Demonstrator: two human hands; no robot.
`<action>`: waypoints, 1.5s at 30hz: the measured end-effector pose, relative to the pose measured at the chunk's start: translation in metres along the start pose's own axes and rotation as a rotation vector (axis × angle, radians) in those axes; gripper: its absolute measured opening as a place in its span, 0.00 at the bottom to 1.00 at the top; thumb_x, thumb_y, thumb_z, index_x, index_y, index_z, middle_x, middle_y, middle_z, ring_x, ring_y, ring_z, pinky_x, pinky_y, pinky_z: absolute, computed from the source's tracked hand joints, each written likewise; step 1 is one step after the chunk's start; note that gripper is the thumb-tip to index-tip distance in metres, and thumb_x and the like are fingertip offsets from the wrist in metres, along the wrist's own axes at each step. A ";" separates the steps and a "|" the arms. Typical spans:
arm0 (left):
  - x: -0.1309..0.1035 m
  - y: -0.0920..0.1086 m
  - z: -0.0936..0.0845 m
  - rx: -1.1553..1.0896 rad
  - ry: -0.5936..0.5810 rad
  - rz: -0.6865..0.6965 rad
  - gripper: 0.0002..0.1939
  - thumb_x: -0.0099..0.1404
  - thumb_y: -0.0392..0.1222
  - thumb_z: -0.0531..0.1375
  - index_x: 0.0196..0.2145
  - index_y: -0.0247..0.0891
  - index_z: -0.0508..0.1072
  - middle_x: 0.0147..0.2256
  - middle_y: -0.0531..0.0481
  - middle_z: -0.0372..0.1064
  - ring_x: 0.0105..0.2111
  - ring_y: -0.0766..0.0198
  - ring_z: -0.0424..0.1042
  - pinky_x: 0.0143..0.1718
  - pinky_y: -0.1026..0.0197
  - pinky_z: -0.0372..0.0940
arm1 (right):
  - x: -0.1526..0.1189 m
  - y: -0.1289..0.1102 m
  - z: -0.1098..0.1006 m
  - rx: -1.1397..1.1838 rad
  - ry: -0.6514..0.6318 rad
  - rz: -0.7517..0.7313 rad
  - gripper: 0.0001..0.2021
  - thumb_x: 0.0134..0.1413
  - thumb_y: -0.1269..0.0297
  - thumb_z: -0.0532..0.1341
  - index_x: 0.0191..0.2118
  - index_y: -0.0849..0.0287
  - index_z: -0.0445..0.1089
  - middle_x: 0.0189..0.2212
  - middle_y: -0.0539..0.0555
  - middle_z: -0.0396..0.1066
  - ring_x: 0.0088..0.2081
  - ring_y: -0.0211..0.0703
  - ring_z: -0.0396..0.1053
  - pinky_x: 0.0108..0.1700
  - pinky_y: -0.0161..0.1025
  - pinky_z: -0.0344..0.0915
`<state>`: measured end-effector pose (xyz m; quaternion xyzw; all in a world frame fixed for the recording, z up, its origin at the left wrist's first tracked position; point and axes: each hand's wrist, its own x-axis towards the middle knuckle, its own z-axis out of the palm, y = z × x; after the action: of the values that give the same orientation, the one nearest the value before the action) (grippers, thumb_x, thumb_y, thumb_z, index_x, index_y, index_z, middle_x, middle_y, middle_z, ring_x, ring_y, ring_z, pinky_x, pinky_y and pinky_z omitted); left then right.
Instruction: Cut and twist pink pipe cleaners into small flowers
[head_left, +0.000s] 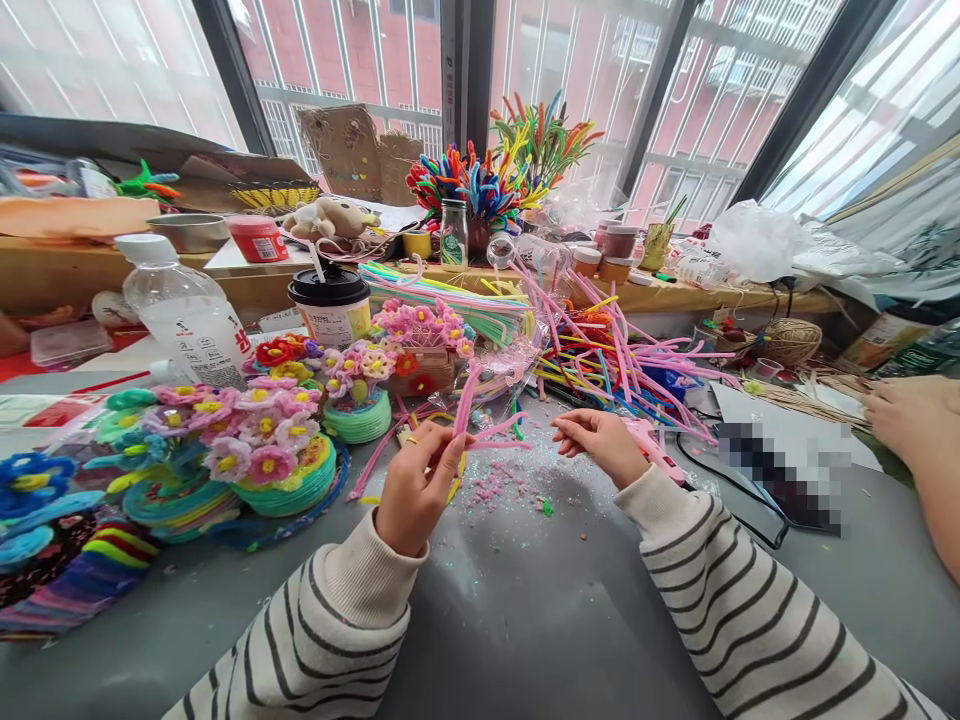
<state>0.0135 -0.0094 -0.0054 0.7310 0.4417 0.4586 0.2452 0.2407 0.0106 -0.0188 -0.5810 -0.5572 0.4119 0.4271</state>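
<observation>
My left hand (pixel 421 485) pinches several pink pipe cleaners (pixel 466 395) between thumb and fingers; some stick up and others bend off to the right. To the right, apart from them, my right hand (pixel 604 445) has its fingertips pressed together. Whatever sits in that pinch, if anything, is too small to make out. A pink glue gun (pixel 651 450) lies just behind my right hand, partly hidden by it. Between the hands, pink scraps (pixel 501 487) and glitter are scattered over the grey table (pixel 517 620).
Pipe-cleaner flower pots (pixel 281 475) crowd the left, near a plastic bottle (pixel 187 310) and a lidded cup (pixel 330 305). Loose pipe cleaners (pixel 637 360) pile up behind my hands. At right are a black cable (pixel 739 520), a partly blurred dark object (pixel 795 485) and another person's hand (pixel 911 420).
</observation>
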 end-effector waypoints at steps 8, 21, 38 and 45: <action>0.001 0.005 -0.001 0.011 0.019 0.019 0.10 0.58 0.40 0.49 0.29 0.35 0.69 0.23 0.50 0.62 0.24 0.68 0.62 0.25 0.66 0.58 | 0.018 -0.016 -0.010 -0.870 0.070 -0.191 0.11 0.47 0.60 0.53 0.33 0.61 0.66 0.29 0.53 0.70 0.29 0.36 0.66 0.32 0.32 0.61; 0.001 0.005 0.000 0.002 -0.002 0.021 0.11 0.58 0.40 0.49 0.29 0.33 0.69 0.22 0.50 0.60 0.23 0.68 0.60 0.25 0.66 0.57 | 0.001 -0.017 -0.005 -1.401 -0.456 -0.031 0.11 0.49 0.65 0.52 0.27 0.60 0.70 0.28 0.57 0.71 0.31 0.44 0.68 0.32 0.37 0.60; -0.001 0.000 0.001 -0.046 -0.001 0.003 0.12 0.59 0.41 0.48 0.30 0.34 0.68 0.25 0.51 0.58 0.23 0.69 0.60 0.25 0.66 0.57 | 0.005 -0.018 0.011 -1.596 -0.643 -0.114 0.15 0.45 0.69 0.48 0.35 0.69 0.69 0.31 0.64 0.70 0.33 0.49 0.68 0.30 0.38 0.61; -0.001 0.001 0.000 -0.058 0.002 -0.001 0.11 0.59 0.41 0.48 0.30 0.33 0.68 0.24 0.51 0.58 0.22 0.69 0.60 0.25 0.66 0.57 | -0.001 -0.023 -0.004 -1.626 -0.547 -0.162 0.17 0.51 0.68 0.43 0.34 0.66 0.68 0.32 0.63 0.70 0.35 0.49 0.68 0.34 0.40 0.60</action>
<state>0.0141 -0.0106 -0.0054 0.7230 0.4286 0.4719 0.2661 0.2382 0.0094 0.0041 -0.5451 -0.8020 -0.0212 -0.2431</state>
